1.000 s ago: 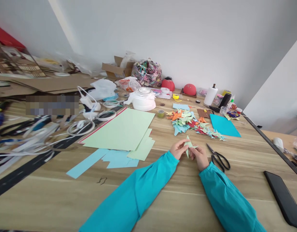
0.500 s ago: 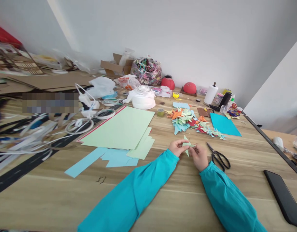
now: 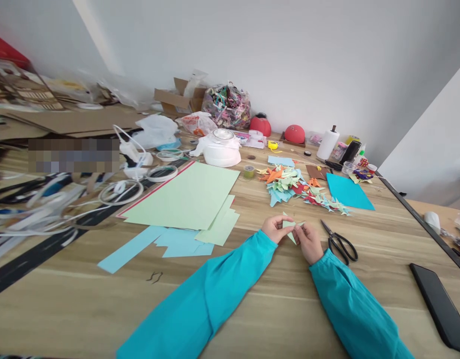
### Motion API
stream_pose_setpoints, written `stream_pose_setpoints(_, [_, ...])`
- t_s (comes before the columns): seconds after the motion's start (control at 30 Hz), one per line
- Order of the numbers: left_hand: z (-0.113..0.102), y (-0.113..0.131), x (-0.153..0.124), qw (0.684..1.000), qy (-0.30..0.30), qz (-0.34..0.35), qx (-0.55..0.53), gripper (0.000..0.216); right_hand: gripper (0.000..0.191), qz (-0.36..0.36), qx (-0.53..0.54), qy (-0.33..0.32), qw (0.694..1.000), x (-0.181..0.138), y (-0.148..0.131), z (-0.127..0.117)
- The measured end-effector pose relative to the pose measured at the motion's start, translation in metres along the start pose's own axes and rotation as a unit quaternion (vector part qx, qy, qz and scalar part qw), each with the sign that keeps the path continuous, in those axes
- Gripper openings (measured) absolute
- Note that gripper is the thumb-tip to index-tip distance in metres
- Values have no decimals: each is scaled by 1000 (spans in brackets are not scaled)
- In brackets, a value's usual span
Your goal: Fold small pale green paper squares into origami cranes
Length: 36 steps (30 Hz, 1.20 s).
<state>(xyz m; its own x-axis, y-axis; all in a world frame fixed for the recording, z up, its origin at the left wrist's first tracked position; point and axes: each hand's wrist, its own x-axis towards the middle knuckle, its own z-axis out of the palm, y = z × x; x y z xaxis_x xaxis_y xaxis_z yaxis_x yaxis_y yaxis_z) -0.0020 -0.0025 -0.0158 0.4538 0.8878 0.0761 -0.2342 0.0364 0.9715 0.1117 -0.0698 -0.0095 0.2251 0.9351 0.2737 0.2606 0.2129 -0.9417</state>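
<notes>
One large green sheet point(image 3: 185, 194) lay well left of the scissors point(image 3: 341, 245); a folded-paper heap point(image 3: 287, 185) lay beyond them. Just left of the scissors, the left hand point(image 3: 275, 228) and right hand point(image 3: 309, 241) both pinched one green folded piece point(image 3: 291, 237) between thumb and fingers.

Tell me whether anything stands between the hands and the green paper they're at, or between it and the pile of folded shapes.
Nothing visible, either way: the left hand and right hand both pinch the paper, and the pile lies beyond it. The scissors lie aside, right of the right hand.
</notes>
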Motion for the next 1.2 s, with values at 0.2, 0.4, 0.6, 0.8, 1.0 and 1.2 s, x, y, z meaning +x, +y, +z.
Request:
stream_pose_setpoints(0.2, [-2, -7, 2, 1000, -6, 14, 10, 37, 37, 10, -9, -4, 1000, 2, 0, -1])
stream_pose_setpoints(0.4, [-5, -8, 3, 1000, -15, 14, 5, 37, 32, 9, 16, -32, 999, 2, 3, -2])
stream_pose_setpoints(0.6, [-5, -10, 4, 1000, -29, 7, -2, 34, 34, 15, 13, -40, 999, 3, 8, -4])
stream_pose_setpoints(0.8, [-5, -7, 5, 999, -32, -9, -5, 30, 34, 40, 48, -24, 998, 2, 2, -2])
stream_pose_setpoints(1.0, [-6, -6, 5, 1000, -18, 8, 24, 24, 31, 57, 35, -37, 997, 1, -3, 0])
stream_pose_setpoints(1.2, [-5, -8, 4, 999, -20, 16, 19, 30, 30, 44, 23, -19, 999, 0, -1, 0])
